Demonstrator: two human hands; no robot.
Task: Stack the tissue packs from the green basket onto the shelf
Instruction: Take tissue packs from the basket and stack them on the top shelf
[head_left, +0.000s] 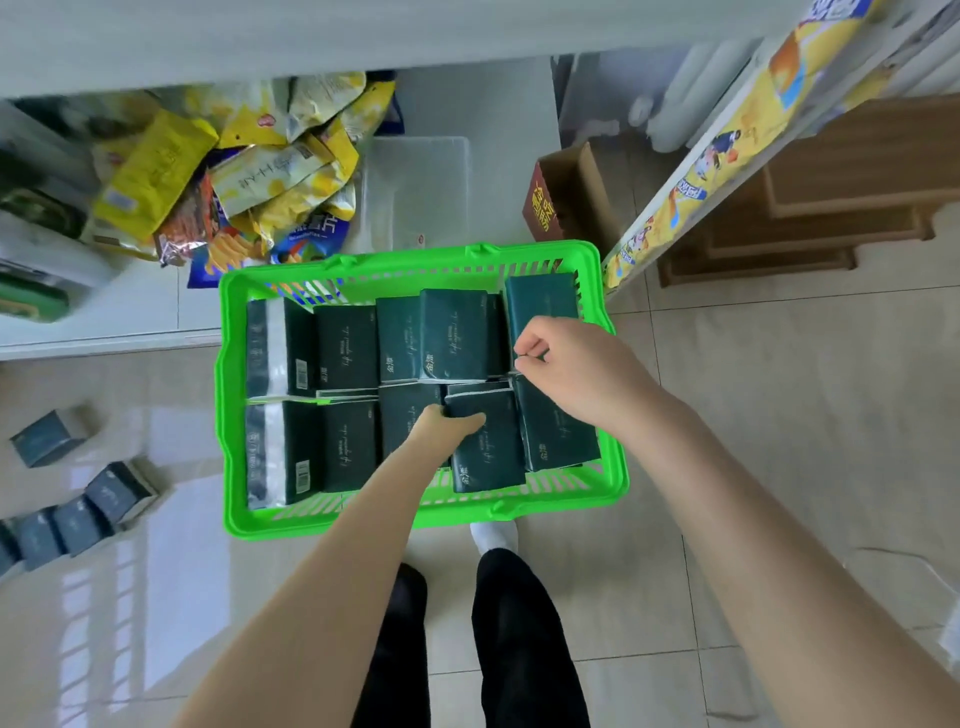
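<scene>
Glossy floor tiles (779, 415) carry the slotted green basket (228, 415) just beside the white shelf (130, 322). Soft, dark, rectangular tissue packs (348, 348) fill it in two rows. Left hand (441, 423) grips one raised pack (488, 447); lift straight up, squeezing lightly. Right hand (566, 364) is curled above the right-hand packs; its hold cannot be told.

A heap of crinkled snack bags (249, 176), mostly yellow, lay at eleven o'clock. A clear plastic lidded bin (415, 192) sat at twelve. At one o'clock stood a brown cardboard carton (571, 192) with red print on its side, and a white radiator (691, 93) beyond it. Stepped wooden furniture (831, 197) filled two o'clock, above beige floor tiles (779, 415).
</scene>
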